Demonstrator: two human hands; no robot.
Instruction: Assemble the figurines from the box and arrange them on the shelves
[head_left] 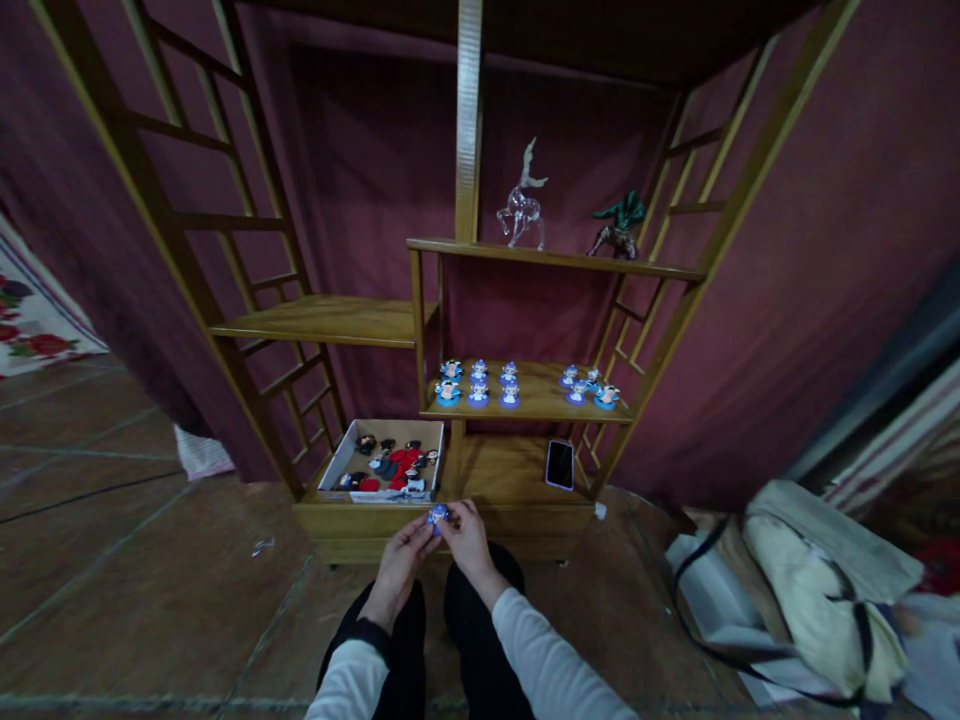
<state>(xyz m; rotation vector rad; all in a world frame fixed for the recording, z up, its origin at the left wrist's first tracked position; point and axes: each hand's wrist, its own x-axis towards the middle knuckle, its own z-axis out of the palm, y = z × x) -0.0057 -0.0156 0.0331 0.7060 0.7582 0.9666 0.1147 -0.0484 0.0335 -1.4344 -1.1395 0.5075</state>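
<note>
At nine o'clock of the hands, a cardboard box point(352, 452) of small figures sits on the shelf unit's base. The left hand point(399, 560) and right hand point(466, 533) both pinch one small blue figure point(437, 515), each grip closed on it. Probably best to keep fingertips on its base; detail is dim. Blue figures point(480, 384) line the shelf at twelve o'clock, a phone point(559, 464) at one.

Low in the frame's center, the left hand point(401, 556) and right hand point(466, 535) meet fingertip to fingertip, pinching closed, forearms converging upward.
</note>
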